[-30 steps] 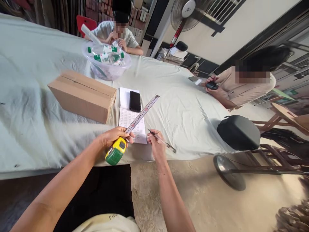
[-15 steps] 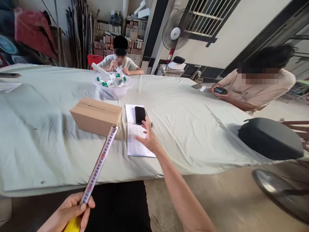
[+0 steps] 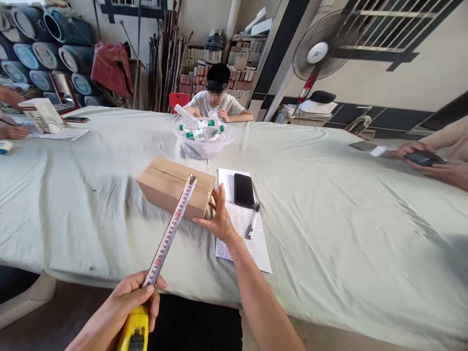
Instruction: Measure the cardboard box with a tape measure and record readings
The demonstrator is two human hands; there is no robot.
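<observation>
My left hand (image 3: 133, 297) is closed round a yellow tape measure (image 3: 135, 329) low in the view. Its blade (image 3: 168, 235) is drawn out and slants up over the front of a closed cardboard box (image 3: 171, 173); I cannot tell if the tip touches the box. At the box's right end is my right hand (image 3: 221, 217), thumb and fingers apart around the near corner, touching it or very close. Right of that hand lies a printed, written-on paper booklet (image 3: 261, 256) with a black phone (image 3: 243, 190) and a pen (image 3: 253, 222) on it.
A basin (image 3: 203, 150) of plastic bottles stands on the cloth-covered table (image 3: 329, 219). One person (image 3: 219, 105) sits across; other people's hands show at the far left and at the right, where they hold a dark object (image 3: 424, 157). A fan (image 3: 317, 52) stands behind.
My right hand has moved from above the booklet to the box's right end, uncovering the pen. The tape's tip now overlaps the box's top. The view has turned left.
</observation>
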